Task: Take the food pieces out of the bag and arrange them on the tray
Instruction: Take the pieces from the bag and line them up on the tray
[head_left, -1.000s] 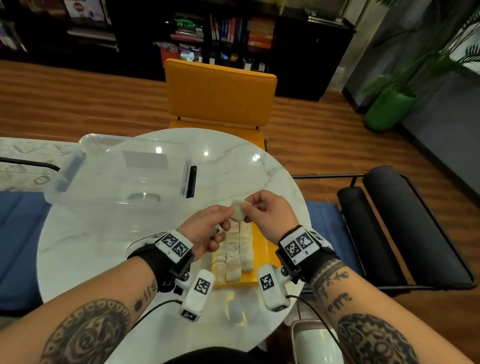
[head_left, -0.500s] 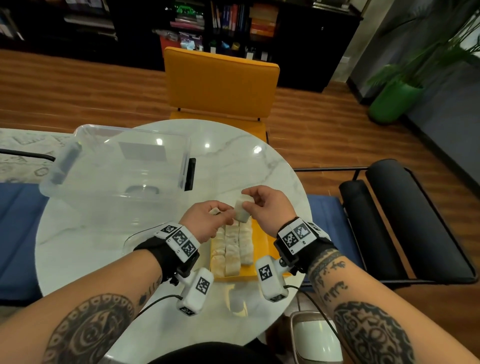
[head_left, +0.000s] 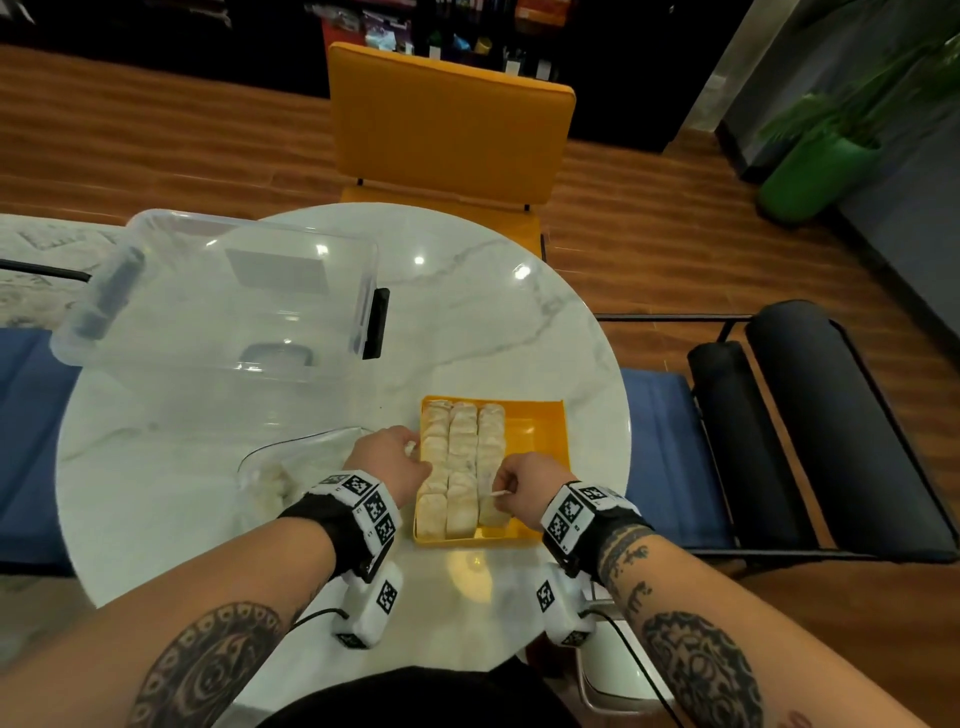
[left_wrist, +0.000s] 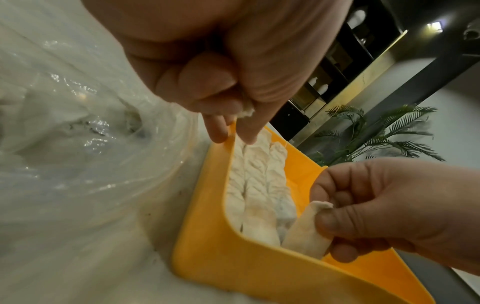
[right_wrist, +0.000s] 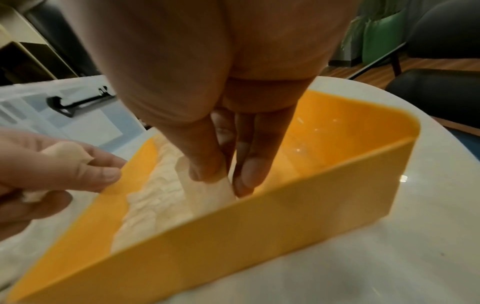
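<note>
A yellow tray (head_left: 540, 431) on the white marble table holds three rows of pale food pieces (head_left: 462, 457). My right hand (head_left: 501, 493) pinches one food piece (right_wrist: 207, 189) upright between thumb and fingers, low in the tray at the near end of the right-hand row. My left hand (head_left: 410, 447) hovers at the tray's left rim (left_wrist: 207, 246), its fingers curled around another pale food piece (right_wrist: 64, 153). The clear plastic bag (head_left: 291, 467) lies just left of the tray, under my left wrist, with pale contents inside.
A big clear plastic bin (head_left: 218, 296) with black latches stands at the table's far left. Beyond the table is an orange chair (head_left: 447, 119); a black chair (head_left: 810, 426) stands to the right. The tray's right strip is bare.
Both hands have dropped from above the tray. The right hand brought its piece down into the tray's near end, and the left hand moved to the left rim.
</note>
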